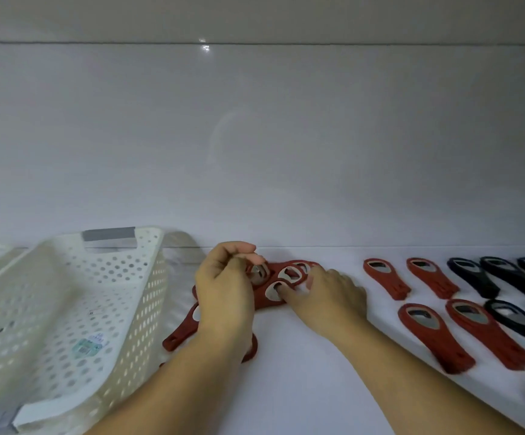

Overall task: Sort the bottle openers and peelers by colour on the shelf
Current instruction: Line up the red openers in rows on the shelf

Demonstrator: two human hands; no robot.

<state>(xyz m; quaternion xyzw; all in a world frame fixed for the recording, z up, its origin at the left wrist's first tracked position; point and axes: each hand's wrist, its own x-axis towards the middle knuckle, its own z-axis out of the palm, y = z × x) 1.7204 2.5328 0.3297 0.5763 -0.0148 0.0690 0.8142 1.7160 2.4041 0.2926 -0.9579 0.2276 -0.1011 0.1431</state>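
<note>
Red openers [386, 279] lie lengthwise front-to-back, metal heads pointing away.

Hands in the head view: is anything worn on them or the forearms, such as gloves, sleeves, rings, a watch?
Nothing shows. The left hand and right hand are bare, without gloves or visible rings. The forearms are bare to the frame's edge, with no sleeves, watch or bands.

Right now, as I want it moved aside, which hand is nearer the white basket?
Left. The left hand sits just right of the white basket; the right hand lies farther right.
</note>
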